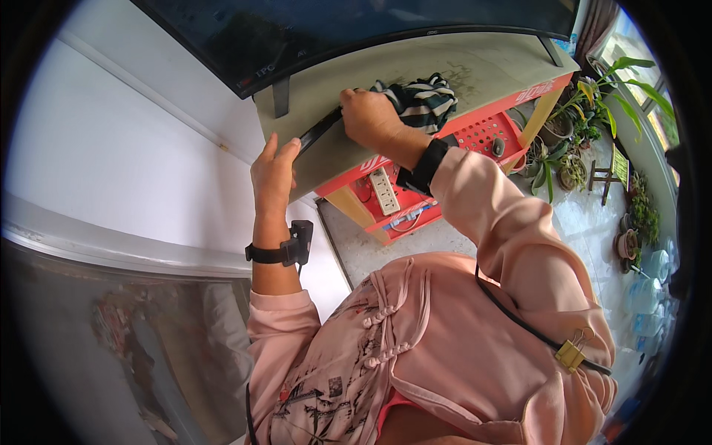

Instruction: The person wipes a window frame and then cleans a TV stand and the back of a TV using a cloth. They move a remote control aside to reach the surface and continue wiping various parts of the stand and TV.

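Note:
A long, flat, glossy black object (320, 132) slants between my hands above the stand's top; its exact kind is unclear. My left hand (273, 172) grips its lower end, with the thumb and fingertips pointing up. Around its upper end, my right hand (370, 118) is closed in a fist. A crumpled dark-and-white striped cloth (427, 103) bunches out beside that fist and rests on the stand's top. My right palm is hidden, so how much of the cloth it grips does not show. Both wrists carry black straps with small devices.
A television (356, 39) stands on the pale top (500, 61) of a red-edged stand, on two legs. On the shelves below are a white power strip (385, 192) and a small grey object (498, 147). A white wall (139, 167) rises at left; potted plants (573, 172) and plastic bottles (645, 295) are at right.

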Tool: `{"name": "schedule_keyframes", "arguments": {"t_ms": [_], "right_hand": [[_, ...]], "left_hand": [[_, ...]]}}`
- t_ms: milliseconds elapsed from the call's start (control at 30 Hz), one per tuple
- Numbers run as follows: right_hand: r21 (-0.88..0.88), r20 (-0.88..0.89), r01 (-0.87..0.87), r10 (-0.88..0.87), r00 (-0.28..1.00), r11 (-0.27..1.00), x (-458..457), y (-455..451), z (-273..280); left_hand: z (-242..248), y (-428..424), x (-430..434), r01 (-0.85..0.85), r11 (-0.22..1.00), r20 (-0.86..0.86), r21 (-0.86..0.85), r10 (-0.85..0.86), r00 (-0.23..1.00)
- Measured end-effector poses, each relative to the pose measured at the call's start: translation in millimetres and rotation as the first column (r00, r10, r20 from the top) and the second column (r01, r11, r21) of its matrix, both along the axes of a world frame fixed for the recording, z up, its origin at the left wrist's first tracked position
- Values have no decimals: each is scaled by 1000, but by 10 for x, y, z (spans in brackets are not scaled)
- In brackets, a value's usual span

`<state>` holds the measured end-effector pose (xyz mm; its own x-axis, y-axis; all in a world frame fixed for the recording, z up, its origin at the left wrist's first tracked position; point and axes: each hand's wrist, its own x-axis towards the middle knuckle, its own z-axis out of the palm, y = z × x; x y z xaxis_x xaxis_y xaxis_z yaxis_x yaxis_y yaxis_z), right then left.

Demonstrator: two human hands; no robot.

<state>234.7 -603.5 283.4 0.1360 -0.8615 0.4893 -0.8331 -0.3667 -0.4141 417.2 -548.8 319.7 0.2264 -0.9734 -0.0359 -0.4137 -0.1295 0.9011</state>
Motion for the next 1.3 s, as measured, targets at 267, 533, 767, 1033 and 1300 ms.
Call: {"name": "schedule_keyframes", "arguments": {"t_ms": [267,533,767,1033,1300], "right_hand": [[11,537,-23,14,844,1000,79,138,173],[-15,313,-289,279,908,957,80,112,53],[330,85,40,-72,994,943,-202,-559,177],[299,123,182,-227,966,937,-254,-747,264],[-30,520,-87,90,849,996,176,-124,46]], "left_hand": [[-46,-113,-47,131,985,210,-115,-105,972],[-176,-74,-144,121,991,-34,50,-119,992],[-157,19,-44,99,988,-178,122,-76,981],[-217,-76,364,265,944,-439,195,-158,885],[-215,-432,-42,77,967,-393,241,25,919]]}}
